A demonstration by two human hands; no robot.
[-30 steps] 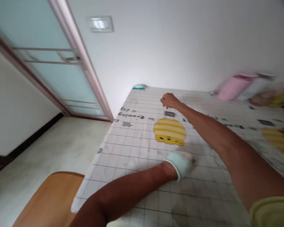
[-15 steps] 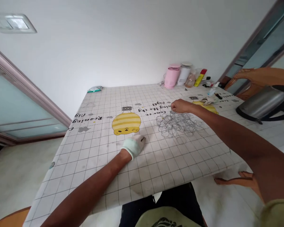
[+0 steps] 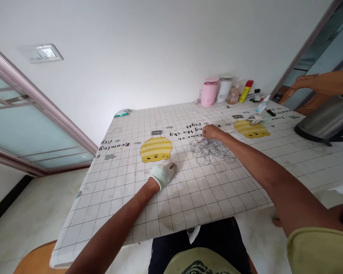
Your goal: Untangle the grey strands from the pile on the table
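My left hand (image 3: 164,172) wears a white glove with a pale green cuff. It rests closed on the tablecloth, just below a printed yellow bear balloon; a small dark line shows at its fingers, and what they hold, if anything, I cannot make out. Bare and closed in a fist, my right hand (image 3: 210,132) is at the far edge of a tangle of thin grey wire loops (image 3: 210,152). Its fingertips face away, so whether a strand is pinched in them is hidden. The right forearm passes over the tangle's right side.
A white checked tablecloth (image 3: 188,205) covers the table. Along the wall stand a pink container (image 3: 209,93), a white container (image 3: 225,89) and several bottles. To the right are a crumpled glove (image 3: 257,119) and a metal kettle (image 3: 327,118). A green-white packet (image 3: 122,113) lies at the far left corner.
The view has shifted a little. My right hand has moved slightly left across the far edge of the wire tangle, still closed. My left hand stays in place on the cloth.
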